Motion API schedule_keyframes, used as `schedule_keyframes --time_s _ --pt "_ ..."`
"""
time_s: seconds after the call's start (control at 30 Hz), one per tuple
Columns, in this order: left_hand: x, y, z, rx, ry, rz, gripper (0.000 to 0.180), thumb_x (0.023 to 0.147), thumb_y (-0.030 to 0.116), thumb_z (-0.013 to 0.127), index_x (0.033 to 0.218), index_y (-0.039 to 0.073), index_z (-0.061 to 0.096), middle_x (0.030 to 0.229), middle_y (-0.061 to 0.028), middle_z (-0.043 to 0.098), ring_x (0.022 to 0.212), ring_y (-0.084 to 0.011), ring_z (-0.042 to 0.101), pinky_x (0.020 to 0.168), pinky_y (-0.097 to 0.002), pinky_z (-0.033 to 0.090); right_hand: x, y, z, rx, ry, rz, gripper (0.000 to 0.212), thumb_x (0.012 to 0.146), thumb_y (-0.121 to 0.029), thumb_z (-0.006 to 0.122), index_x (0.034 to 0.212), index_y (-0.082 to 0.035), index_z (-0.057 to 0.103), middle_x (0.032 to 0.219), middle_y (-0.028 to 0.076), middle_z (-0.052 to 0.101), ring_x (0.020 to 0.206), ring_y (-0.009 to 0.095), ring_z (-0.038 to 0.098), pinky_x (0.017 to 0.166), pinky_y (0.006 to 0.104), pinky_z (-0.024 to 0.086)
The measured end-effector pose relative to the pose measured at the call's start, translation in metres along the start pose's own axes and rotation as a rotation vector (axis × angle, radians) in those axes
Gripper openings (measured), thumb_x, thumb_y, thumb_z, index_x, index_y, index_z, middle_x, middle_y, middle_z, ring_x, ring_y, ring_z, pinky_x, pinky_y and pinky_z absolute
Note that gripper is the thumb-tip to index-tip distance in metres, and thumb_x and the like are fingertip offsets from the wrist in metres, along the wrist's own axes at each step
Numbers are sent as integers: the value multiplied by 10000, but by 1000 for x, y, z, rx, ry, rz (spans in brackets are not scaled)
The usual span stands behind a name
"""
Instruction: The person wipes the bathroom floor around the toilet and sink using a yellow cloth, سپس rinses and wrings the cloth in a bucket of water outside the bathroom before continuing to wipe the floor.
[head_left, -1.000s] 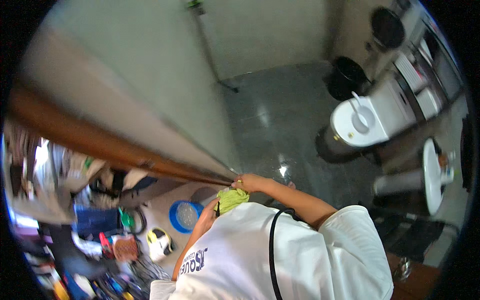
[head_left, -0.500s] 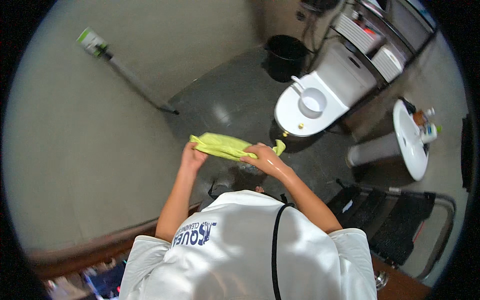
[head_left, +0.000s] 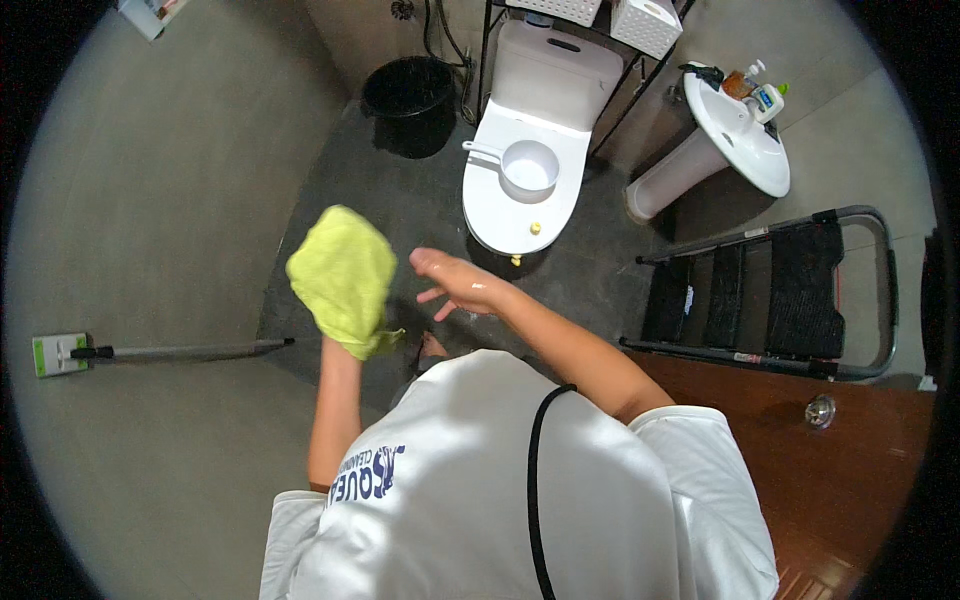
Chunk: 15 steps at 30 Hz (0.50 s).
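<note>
A yellow-green cloth point(head_left: 345, 275) is spread over my left hand point(head_left: 341, 345), hiding its fingers; the hand holds it up off the floor, and a loose corner hangs beside the wrist. To its right, my right hand point(head_left: 462, 282) is open and looks wet, with its fingers apart and nothing in them. A small gap separates it from the cloth. Beyond it stands a white toilet point(head_left: 500, 215), lid down, with a white dipper point(head_left: 530, 167) resting on top. A small yellow piece point(head_left: 536, 228) lies on the lid, and another point(head_left: 516, 260) shows at its front edge.
A black bucket point(head_left: 408, 92) stands at the far wall. At right are a pedestal sink point(head_left: 745, 150) with bottles and a folding step stool point(head_left: 760, 290). A long-handled tool point(head_left: 190, 350) leans along the left wall. A brown door point(head_left: 720, 440) with a round knob lies behind right.
My right hand has let go of the cloth and opened. Stretched between both hands before, the cloth now covers my left hand. The view has turned, shifting the room.
</note>
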<state>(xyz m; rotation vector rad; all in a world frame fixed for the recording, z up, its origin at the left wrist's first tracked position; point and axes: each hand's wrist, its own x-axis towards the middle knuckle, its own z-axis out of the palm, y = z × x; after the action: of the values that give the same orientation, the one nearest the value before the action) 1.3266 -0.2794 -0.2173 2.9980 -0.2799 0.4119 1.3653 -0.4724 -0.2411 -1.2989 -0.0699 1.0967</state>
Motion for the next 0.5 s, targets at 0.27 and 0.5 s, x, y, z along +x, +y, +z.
schedule_keyframes --time_s 0.27,0.5 --pt "-13 -15 92 -1780 -399 -836 425 933 350 335 1285 111 325 1196 -24 435 1069 -171 438 903 -292 373 100 -39 59 255 317 -287 347 805 -283 579 979 17 571 867 74 618 749 190 601 669 300 479" --pt "7 -76 136 -1560 -174 -424 404 924 361 333 1248 123 371 1180 -39 455 1063 -170 452 901 -311 378 184 -24 45 -175 604 -236 386 822 -308 544 909 65 589 844 135 625 773 215 603 705 311 457"
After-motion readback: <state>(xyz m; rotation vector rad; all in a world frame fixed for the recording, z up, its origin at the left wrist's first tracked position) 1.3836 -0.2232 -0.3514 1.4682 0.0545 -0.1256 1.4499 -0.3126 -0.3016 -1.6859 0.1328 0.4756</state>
